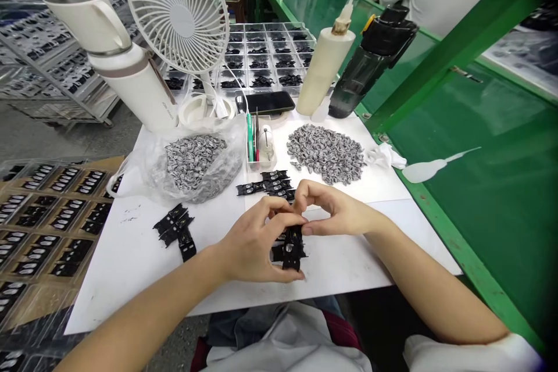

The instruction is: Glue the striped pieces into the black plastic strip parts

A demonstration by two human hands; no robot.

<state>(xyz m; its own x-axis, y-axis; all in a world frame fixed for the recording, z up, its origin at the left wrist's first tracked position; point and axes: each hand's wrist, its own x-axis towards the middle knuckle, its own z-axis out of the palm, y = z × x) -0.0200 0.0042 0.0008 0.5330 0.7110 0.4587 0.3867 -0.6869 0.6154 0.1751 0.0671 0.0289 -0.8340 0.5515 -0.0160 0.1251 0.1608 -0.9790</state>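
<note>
Near the front of the white tabletop, my left hand (261,238) is curled around a small group of black plastic parts (293,249), one with a silvery oval on it. My right hand (333,209) pinches at the upper end of the same parts, thumb and forefinger meeting my left fingertips. Whatever tiny piece may sit between those fingertips is hidden. Just behind my hands lie more black parts (267,185). Another cluster of black parts (175,226) rests to the left of my left forearm. A heap of small grey pieces (326,154) is spread behind my right hand.
A clear bag (196,165) of grey pieces lies left of a small tool box (260,151). Behind stand a white fan (176,11), a white flask (131,81), a phone (265,103), a squeeze bottle (326,67), a dark bottle (368,64) and a divided tray (261,52).
</note>
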